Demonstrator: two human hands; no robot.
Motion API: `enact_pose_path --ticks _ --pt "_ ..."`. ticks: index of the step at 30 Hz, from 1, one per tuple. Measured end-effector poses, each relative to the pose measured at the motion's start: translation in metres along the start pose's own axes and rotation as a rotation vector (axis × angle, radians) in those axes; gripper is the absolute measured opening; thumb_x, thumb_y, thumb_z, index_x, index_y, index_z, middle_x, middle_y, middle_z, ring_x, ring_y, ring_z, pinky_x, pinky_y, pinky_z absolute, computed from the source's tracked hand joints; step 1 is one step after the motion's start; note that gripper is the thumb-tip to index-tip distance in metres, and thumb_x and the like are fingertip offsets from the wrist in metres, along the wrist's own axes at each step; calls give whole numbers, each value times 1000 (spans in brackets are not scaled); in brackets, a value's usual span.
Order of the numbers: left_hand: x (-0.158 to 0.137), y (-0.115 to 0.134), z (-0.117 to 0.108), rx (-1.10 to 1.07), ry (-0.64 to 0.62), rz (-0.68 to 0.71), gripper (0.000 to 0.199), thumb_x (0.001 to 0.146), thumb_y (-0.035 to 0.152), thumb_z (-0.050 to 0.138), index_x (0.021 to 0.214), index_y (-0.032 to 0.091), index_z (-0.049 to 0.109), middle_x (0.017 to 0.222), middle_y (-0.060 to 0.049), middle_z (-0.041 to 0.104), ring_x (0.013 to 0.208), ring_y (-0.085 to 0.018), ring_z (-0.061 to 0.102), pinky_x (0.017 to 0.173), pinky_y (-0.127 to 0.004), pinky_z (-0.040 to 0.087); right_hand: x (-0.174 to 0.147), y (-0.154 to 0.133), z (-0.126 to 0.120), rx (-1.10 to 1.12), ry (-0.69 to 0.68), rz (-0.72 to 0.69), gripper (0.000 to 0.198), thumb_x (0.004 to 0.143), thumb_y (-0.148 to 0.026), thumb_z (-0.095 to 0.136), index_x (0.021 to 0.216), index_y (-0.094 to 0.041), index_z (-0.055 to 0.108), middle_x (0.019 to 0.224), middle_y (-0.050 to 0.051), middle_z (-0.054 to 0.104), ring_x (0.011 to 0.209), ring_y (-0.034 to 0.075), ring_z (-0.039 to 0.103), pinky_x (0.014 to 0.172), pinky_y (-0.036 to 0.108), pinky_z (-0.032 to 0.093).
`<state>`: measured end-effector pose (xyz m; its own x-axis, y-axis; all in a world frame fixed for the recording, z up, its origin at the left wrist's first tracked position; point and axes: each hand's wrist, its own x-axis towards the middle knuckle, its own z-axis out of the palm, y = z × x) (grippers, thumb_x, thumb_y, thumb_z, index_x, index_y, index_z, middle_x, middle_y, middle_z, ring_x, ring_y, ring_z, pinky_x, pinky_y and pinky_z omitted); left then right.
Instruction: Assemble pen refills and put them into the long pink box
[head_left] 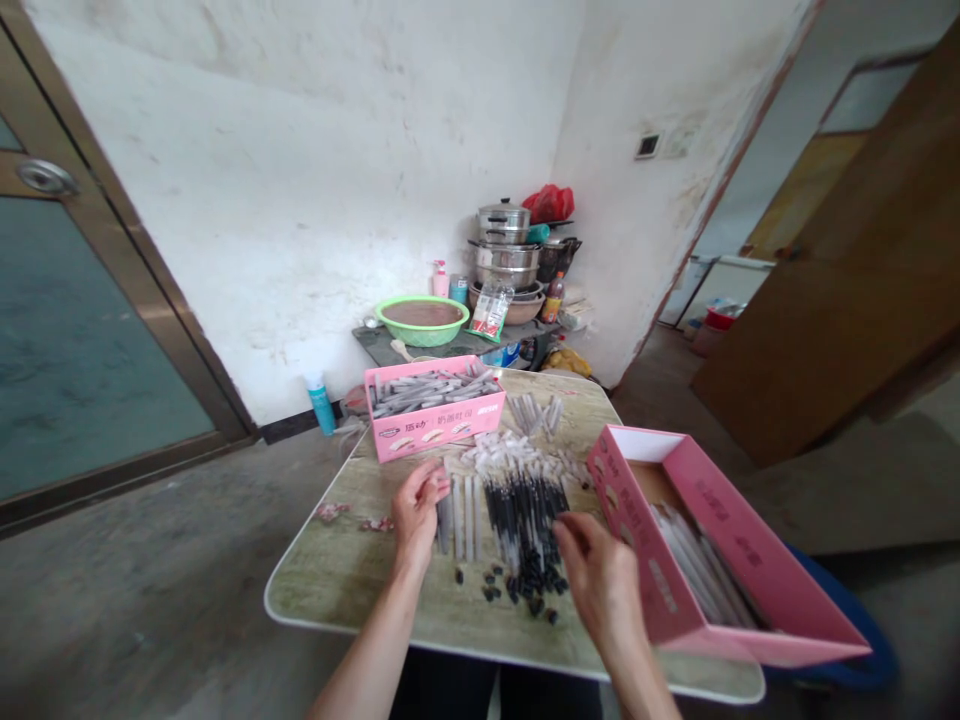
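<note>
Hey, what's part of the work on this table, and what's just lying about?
Likely part of the work:
- dark sticks
- small black pieces
- pale tubes
- two pink boxes

Apparently just lying about:
- green basin
- stacked pots
- blue can
- red bag

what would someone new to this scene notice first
Probably the pink: a far box heaped with greyish tubes on the table, and a right-hand box also holding tubes. Next, the dark sticks lying between the left hand and the right hand, with small black pieces strewn at their near end. Beyond the table, a bright green basin stands out too.
</note>
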<state>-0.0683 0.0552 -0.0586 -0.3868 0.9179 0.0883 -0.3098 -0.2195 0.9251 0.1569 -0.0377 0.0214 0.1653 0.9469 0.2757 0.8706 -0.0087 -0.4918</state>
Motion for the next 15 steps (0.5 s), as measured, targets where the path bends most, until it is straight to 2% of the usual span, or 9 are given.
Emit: enact_pose_path --ticks 2,5,7,9,12,15 --pt "-4 -2 -7 16 8 -9 50 70 44 72 106 9 65 95 -15 71 80 -22 69 75 -35 57 2 -27 37 -73 -171 -24 23 91 -31 44 97 -22 65 81 6 74 78 21 69 64 24 44" --pt "-8 0 -11 29 -12 -3 49 73 44 69 107 10 65 97 -16 71 80 -21 69 74 -33 56 8 -54 83 -102 -242 -23 16 87 -24 51 91 -18 66 76 9 73 76 22 70 63 24 44" --pt "-9 2 -11 40 -37 8 47 75 44 68 109 11 64 98 -15 71 80 -20 69 73 -32 56 14 -64 101 -101 -248 -6 15 85 -20 52 90 -14 65 78 14 73 77 24 70 65 26 45" --pt "-10 3 -11 54 -56 14 47 77 44 66 110 11 64 98 -15 71 79 -20 69 73 -32 56 20 -68 110 -85 -246 23 16 83 -16 52 90 -10 64 81 20 72 79 27 69 67 29 45" --pt "-11 6 -11 64 -65 6 47 77 44 65 110 10 63 98 -15 71 78 -20 69 72 -32 56 27 -67 108 -13 -231 70 15 79 -14 52 86 -8 64 81 23 70 81 29 68 69 33 45" --pt "-15 14 -8 54 -80 -41 48 76 47 65 109 12 64 98 -14 71 80 -22 69 72 -33 55 28 -62 95 144 -238 91 13 77 -18 51 76 -12 63 76 17 70 78 27 67 65 30 45"
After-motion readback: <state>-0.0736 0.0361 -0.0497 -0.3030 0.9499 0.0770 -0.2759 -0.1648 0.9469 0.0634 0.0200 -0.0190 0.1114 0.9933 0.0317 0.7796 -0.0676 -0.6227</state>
